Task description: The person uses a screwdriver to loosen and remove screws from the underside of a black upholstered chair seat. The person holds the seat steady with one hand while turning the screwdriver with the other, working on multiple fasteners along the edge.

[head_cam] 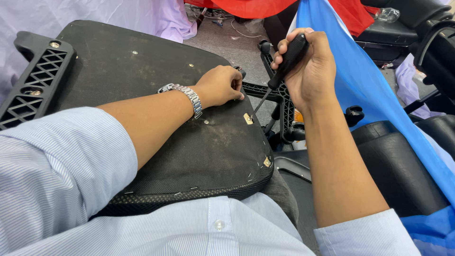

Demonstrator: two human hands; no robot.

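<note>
seat underside (pixel 142 71) matt black cloth; screwdriver (pixel 288 59) handle smooth plastic; wristwatch (pixel 189 97) shiny metal.

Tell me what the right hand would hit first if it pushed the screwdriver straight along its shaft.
Most likely the small brass-coloured bracket on the upturned seat base: the right hand angles the screwdriver down-left, tip apparently right beside it, though depth is unclear.
</note>
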